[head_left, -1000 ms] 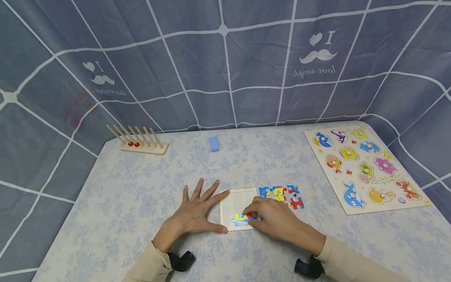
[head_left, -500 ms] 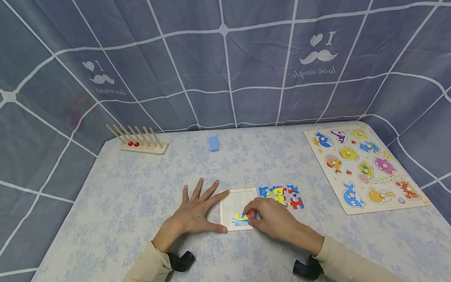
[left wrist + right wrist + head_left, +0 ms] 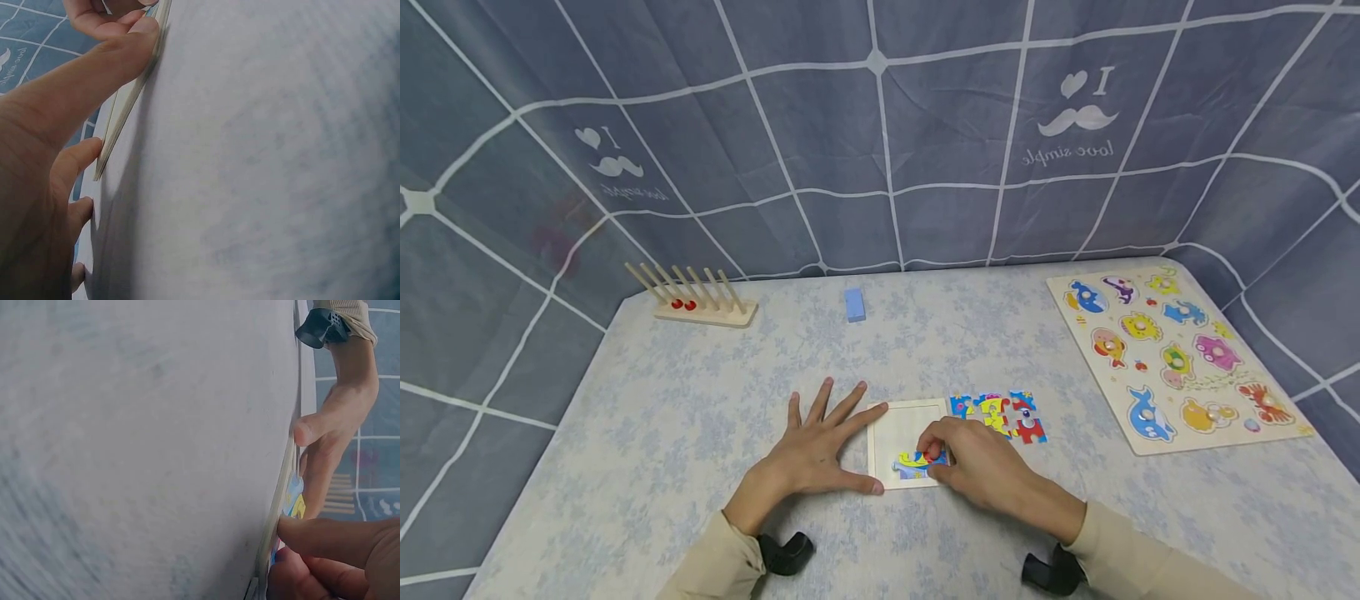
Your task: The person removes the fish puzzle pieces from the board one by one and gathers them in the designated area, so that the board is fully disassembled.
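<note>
A small wooden puzzle tray (image 3: 901, 427) lies on the table between both hands. My left hand (image 3: 811, 454) is spread flat to its left, with thumb and index fingertip touching the tray's left edge. In the tray's lower part lie joined yellow-and-blue puzzle pieces (image 3: 912, 468). At the lower right corner my right hand (image 3: 981, 467) pinches a red-and-blue puzzle piece (image 3: 938, 457), partly hidden by its fingers. Several loose puzzle pieces (image 3: 1028, 427) sit just right of the tray, some covered by that hand. In the left wrist view the left thumb (image 3: 134, 53) presses along the tray's rim.
On the right lies a large wooden peg puzzle board (image 3: 1120, 400) with sea animals. A blue block (image 3: 854, 305) stands near the back edge. At the back left is a wooden peg rack (image 3: 707, 313) with two red beads. A grey-blue curtain (image 3: 820, 150) borders the table.
The right fingers have shifted very slightly at the tray's lower right corner, and the red-and-blue piece sits closer against the joined ones. My left hand holds its place.
</note>
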Available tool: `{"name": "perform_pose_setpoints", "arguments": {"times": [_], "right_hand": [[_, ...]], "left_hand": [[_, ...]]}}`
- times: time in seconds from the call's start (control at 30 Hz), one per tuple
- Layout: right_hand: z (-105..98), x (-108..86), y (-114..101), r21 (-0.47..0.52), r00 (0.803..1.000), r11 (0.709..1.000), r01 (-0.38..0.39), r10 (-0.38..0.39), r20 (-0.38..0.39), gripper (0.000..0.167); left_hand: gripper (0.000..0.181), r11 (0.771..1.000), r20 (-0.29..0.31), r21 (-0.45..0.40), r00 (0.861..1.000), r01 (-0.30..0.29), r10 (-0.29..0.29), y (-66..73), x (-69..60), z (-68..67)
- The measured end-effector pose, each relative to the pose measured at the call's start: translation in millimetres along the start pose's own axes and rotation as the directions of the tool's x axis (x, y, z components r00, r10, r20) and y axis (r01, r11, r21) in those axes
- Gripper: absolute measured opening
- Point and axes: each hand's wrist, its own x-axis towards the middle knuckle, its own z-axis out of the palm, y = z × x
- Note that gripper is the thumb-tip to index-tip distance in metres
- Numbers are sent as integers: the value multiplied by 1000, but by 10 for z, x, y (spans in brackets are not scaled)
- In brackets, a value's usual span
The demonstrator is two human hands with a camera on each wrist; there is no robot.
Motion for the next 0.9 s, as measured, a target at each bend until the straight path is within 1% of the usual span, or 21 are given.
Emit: {"name": "perform_pose_setpoints", "arguments": {"times": [0.1, 0.17, 0.3, 0.37, 0.43, 0.5, 0.63, 0.7, 0.77, 0.9], "right_hand": [[-1, -13, 1, -8, 1000, 1000, 2, -2, -1, 20], [-5, -25, 2, 4, 1000, 1000, 0, 0, -2, 20], [-22, -44, 9, 85, 1000, 996, 17, -16, -12, 19], [-30, -46, 16, 126, 1000, 992, 27, -27, -4, 19], [-40, -51, 26, 147, 999, 989, 36, -39, 21, 21], [-44, -57, 32, 147, 997, 988, 50, -57, 45, 22], [-46, -65, 40, 109, 990, 988, 113, -121, 71, 23], [-42, -63, 43, 110, 985, 984, 142, -151, 81, 24], [-36, -58, 47, 139, 979, 977, 161, -176, 102, 25], [-37, -42, 66, 224, 969, 960, 169, -204, 141, 24]], "left_hand": [[100, 1000, 4, 2, 1000, -5, 5, 3, 2, 1], [100, 1000, 8, 2, 1000, -8, 8, 8, 6, -2], [100, 1000, 7, 2, 1000, -12, 12, 9, 20, -14], [101, 1000, 8, 1, 1000, -11, 11, 6, 25, -19], [101, 1000, 13, 3, 1000, -10, 10, 2, 25, -21], [101, 1000, 13, 0, 1000, -12, 12, -1, 24, -20], [101, 1000, 14, 2, 1000, -10, 10, -5, 17, -18], [100, 1000, 10, 4, 1000, -11, 11, -10, 13, -13], [100, 1000, 9, 6, 1000, -9, 9, -10, 8, -10], [100, 1000, 7, 10, 1000, -7, 7, -12, 4, -3]]}}
